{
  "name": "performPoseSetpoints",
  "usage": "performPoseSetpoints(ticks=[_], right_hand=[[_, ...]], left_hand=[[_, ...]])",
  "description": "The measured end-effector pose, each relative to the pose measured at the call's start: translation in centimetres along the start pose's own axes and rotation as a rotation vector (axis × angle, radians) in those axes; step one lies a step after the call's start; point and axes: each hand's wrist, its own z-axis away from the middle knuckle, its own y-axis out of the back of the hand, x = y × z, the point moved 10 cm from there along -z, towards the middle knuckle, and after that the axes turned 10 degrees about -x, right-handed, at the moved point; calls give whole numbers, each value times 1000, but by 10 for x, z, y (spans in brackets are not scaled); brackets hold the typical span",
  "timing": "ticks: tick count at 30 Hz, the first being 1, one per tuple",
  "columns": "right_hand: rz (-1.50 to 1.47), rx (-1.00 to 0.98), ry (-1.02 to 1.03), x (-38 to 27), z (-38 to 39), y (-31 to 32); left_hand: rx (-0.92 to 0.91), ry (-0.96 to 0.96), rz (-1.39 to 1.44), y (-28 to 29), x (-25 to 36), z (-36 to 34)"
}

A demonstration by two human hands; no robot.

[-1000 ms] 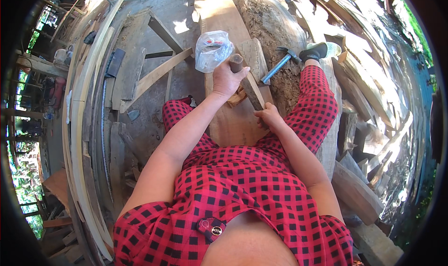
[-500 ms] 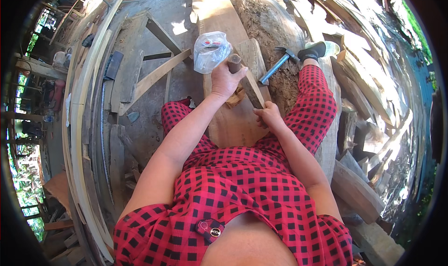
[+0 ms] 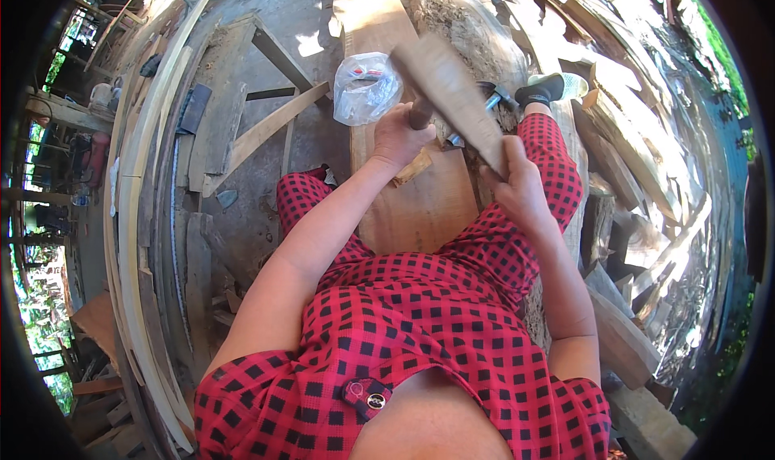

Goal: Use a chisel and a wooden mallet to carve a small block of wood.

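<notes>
My right hand (image 3: 523, 181) is closed round the narrow end of a flat wooden bat (image 3: 452, 93), raised and slightly blurred by motion. The broad end of the bat slants up to the left, above my left hand (image 3: 399, 137). That hand is wrapped round a thick, round wooden tool handle (image 3: 420, 115); the working end is hidden under my hand. Beneath both hands lies a wide brown plank (image 3: 416, 218) between my legs, with a pale cut piece of wood (image 3: 413, 169) by my left hand. A crumpled clear plastic bag (image 3: 365, 97) sits on the plank just beyond.
A hammer (image 3: 502, 97) lies right of the plank, partly covered by the bat, on a rough-barked log (image 3: 440, 12). Stacked timber offcuts (image 3: 634, 157) fill the right side. Long wooden strips (image 3: 133, 218) run along the left, near a slanting wooden brace (image 3: 270, 133).
My right hand has risen, lifting the bat from beside the left hand to above it. My left hand has shifted slightly, still gripping the handle, which has tilted. The bat now covers part of the hammer.
</notes>
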Motion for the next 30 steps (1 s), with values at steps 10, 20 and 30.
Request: performPoseSetpoints(ticks=[10, 20, 30], right_hand=[[-562, 154, 98, -22, 7, 34], [-444, 177, 107, -18, 14, 39], [-115, 76, 31, 9, 8, 27]], left_hand=[[11, 8, -48, -2, 6, 2], [-33, -19, -91, -9, 12, -5], [-98, -57, -113, -20, 15, -11]])
